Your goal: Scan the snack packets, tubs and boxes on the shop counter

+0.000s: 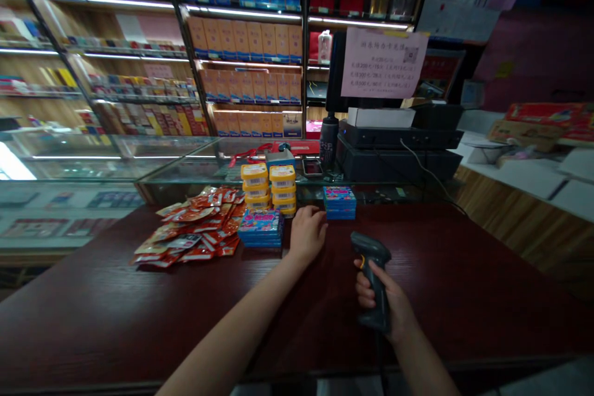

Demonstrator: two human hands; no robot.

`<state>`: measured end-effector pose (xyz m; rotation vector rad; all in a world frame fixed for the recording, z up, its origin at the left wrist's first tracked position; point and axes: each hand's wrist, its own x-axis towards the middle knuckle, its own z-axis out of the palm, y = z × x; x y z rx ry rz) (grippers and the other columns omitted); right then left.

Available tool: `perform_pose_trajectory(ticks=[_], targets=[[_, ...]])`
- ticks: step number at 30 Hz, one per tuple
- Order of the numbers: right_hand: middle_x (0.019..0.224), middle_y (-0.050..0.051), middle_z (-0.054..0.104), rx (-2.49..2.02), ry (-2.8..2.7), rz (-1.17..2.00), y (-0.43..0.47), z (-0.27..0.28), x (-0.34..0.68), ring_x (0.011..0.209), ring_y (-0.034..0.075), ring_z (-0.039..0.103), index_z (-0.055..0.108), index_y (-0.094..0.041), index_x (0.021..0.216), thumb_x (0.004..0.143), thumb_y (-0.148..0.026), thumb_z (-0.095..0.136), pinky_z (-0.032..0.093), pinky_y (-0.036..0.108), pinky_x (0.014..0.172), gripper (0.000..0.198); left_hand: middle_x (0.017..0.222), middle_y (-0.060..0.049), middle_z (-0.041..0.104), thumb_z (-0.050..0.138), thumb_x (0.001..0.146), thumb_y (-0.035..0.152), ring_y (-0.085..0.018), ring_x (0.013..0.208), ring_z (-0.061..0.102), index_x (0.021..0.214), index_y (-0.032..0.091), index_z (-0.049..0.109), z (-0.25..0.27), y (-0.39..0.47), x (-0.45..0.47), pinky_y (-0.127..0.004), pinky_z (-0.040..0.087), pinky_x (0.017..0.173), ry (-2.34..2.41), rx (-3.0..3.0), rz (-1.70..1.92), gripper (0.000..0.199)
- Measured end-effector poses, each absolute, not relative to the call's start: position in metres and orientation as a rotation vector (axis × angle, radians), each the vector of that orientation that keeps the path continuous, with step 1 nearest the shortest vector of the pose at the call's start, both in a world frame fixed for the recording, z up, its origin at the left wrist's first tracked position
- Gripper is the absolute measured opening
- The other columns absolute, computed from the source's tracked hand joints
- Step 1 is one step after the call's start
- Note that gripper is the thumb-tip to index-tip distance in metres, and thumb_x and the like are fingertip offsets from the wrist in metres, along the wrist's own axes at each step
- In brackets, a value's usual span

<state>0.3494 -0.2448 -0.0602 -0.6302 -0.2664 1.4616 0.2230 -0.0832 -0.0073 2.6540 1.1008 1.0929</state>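
Scanner [372,250], lower right: looked light, stiff, best held by handle [380,300]; right hand [400,309] wrapped it. Left hand [306,238], centre: fingers bent, grip indeterminable.

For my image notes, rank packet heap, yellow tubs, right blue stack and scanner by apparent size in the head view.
1. Packet heap
2. Yellow tubs
3. Right blue stack
Scanner unranked: nearer the camera, partly covered.

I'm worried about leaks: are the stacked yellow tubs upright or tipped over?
Upright: the yellow tubs stand in two stacks on the dark countertop, with their flat tops facing up.
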Motion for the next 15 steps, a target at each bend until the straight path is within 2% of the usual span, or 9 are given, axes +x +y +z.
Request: perform_pose_trajectory(ticks=[4, 9, 12, 15], targets=[[0.055, -0.006, 0.05, -0.634, -0.285, 1.475, -0.246, -0.061, 0.35, 0.041, 0.005, 0.04, 0.062, -0.015, 0.09, 0.071, -0.033, 0.076, 0.03, 0.013, 0.034, 0.03, 0.126, -0.01, 0.054, 0.057, 0.082, 0.025, -0.028, 0.119, 0.045, 0.119, 0.024, 0.059, -0.006, -0.101, 0.189, -0.047, 0.035, 0.103, 1.311, 2.72, 1.105, 0.037], [0.056, -0.005, 0.049, -0.626, -0.281, 1.462, -0.248, -0.061, 0.349, 0.042, 0.005, 0.04, 0.061, -0.015, 0.092, 0.074, -0.031, 0.074, 0.031, 0.013, 0.034, 0.028, 0.142, -0.019, 0.041, 0.06, 0.078, 0.025, -0.036, 0.135, 0.029, 0.134, 0.016, 0.045, -0.018, -0.098, 0.16, -0.06, 0.013, 0.111, 1.713, 2.689, 1.131, 0.059], [0.056, -0.005, 0.049, -0.624, -0.269, 1.453, -0.249, -0.06, 0.348, 0.042, 0.004, 0.04, 0.062, -0.013, 0.091, 0.073, -0.029, 0.074, 0.032, 0.013, 0.034, 0.027, 0.143, -0.023, 0.039, 0.06, 0.078, 0.029, -0.038, 0.136, 0.027, 0.136, 0.01, 0.042, -0.028, -0.092, 0.15, -0.063, 0.012, 0.11, 1.87, 2.619, 1.114, 0.064], [0.056, -0.005, 0.05, -0.627, -0.274, 1.449, -0.25, -0.058, 0.347, 0.042, 0.004, 0.04, 0.063, -0.014, 0.091, 0.072, -0.029, 0.075, 0.033, 0.012, 0.034, 0.027, 0.138, -0.024, 0.045, 0.059, 0.079, 0.031, -0.039, 0.133, 0.033, 0.129, 0.008, 0.049, -0.032, -0.088, 0.143, -0.062, 0.013, 0.11, 1.913, 2.574, 1.087, 0.056]])
